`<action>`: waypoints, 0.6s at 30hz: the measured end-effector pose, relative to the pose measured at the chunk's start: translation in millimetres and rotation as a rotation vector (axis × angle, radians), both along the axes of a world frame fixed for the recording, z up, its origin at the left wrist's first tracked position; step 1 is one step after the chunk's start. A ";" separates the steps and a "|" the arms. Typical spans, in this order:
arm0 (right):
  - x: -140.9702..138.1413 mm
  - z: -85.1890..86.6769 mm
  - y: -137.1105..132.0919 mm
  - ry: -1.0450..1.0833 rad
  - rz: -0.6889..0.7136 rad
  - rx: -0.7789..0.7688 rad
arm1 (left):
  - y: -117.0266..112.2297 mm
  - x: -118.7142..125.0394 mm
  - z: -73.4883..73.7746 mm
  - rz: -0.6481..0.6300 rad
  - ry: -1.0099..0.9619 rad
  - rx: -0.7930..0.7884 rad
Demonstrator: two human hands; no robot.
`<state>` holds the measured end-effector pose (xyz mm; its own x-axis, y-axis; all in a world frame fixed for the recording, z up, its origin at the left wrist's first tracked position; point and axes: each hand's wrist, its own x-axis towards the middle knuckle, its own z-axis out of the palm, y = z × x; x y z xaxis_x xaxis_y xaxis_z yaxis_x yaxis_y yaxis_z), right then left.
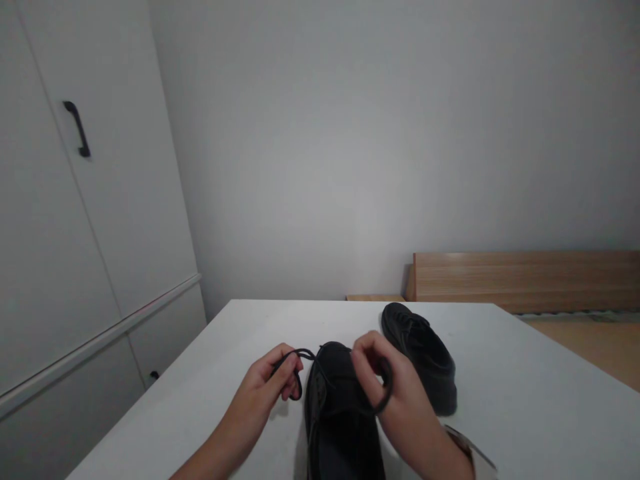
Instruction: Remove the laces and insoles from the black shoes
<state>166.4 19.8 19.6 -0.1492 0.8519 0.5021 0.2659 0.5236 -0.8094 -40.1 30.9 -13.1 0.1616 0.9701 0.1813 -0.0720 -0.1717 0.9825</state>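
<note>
A black lace-up shoe [336, 407] lies on the white table [525, 387] right in front of me, toe pointing away. My left hand [267, 387] is closed, pinching a loop of its black shoelace [299, 355] just left of the toe. My right hand [387, 393] is closed too, with a second loop of the lace [386, 395] held round its fingers above the shoe's right side. Both loops are pulled apart sideways. A second black shoe [423, 353] rests on the table behind my right hand, untouched.
White cupboard doors with a black handle [77, 128] stand at the left. A bare grey wall fills the back. A wooden bed frame [525, 280] lies beyond the table at the right.
</note>
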 end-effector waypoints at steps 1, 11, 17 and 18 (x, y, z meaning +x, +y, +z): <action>-11.7 6.1 0.5 -0.077 0.039 0.018 | -1.5 1.9 0.2 -0.026 -0.060 -0.015; -66.9 45.7 1.9 -0.488 0.378 0.230 | 2.2 -14.2 14.2 0.081 -0.371 -0.042; -12.5 68.7 -21.7 -0.623 0.488 0.195 | 7.8 -64.3 40.0 -0.041 -0.206 -0.043; -5.8 68.2 -25.3 -0.675 0.472 0.152 | 6.7 -76.1 42.9 -0.067 -0.165 -0.053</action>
<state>160.6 -5.5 87.8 -0.7830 0.5547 0.2815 0.3937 0.7923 -0.4661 -116.1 37.7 29.8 0.1988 0.9669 0.1597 -0.2421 -0.1094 0.9640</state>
